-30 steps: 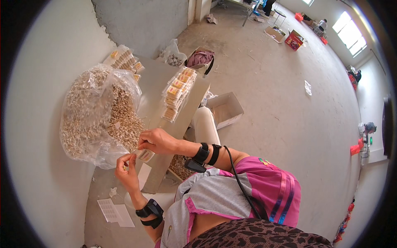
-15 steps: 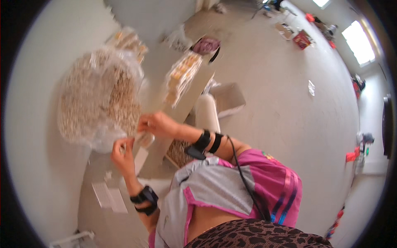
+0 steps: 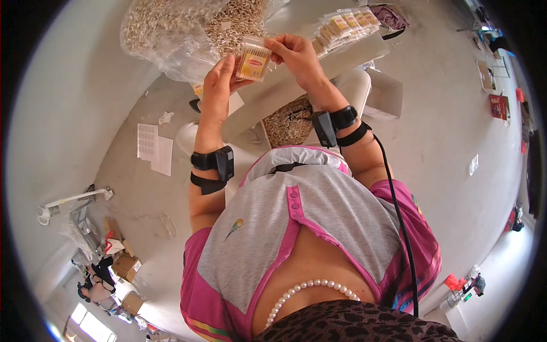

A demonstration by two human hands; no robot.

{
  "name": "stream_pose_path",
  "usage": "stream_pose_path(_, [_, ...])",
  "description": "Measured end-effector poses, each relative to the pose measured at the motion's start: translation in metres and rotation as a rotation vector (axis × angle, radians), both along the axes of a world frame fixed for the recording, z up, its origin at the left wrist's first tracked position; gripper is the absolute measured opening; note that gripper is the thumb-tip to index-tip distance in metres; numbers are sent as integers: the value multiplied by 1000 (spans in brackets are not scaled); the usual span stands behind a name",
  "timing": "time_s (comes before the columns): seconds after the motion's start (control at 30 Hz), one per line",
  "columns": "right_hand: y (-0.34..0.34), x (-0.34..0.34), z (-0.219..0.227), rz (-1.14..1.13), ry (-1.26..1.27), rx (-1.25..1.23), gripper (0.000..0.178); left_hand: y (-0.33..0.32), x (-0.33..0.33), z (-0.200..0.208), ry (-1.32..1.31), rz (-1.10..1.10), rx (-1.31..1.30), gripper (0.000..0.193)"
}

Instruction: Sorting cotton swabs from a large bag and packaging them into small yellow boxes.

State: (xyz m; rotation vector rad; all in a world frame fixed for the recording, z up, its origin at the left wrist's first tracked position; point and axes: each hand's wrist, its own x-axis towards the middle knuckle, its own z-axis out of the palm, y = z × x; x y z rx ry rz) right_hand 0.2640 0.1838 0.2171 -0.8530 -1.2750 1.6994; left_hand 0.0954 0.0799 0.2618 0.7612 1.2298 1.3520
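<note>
A small clear plastic packet of cotton swabs with a yellow label is held up between my hands at the table's near side. My left hand grips its left side between thumb and fingers. My right hand pinches its upper right corner. Just beyond lies a large clear bag full of loose swabs, with a browner heap of swabs at its right. Several filled packets with similar labels lie in overlapping rows to the right.
The table's near edge runs under my hands. Below it stands a box of swabs, with a pale open carton at its right. Paper sheets lie on the floor at left. A dark bundle sits beyond the packets.
My view has swung, so the table now sits higher in the picture. The swab packet now shows plainly between my hands; earlier, what they held was blurred.
</note>
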Motion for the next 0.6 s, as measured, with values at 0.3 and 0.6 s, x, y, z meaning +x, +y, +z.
stream_pose_path(0.3, [3, 11, -9, 62, 59, -135, 32, 1, -2, -10, 160, -49, 5, 43])
stream_pose_path(0.6, [20, 5, 12, 242, -284, 174, 44, -1, -11, -4, 30, -141, -81, 43])
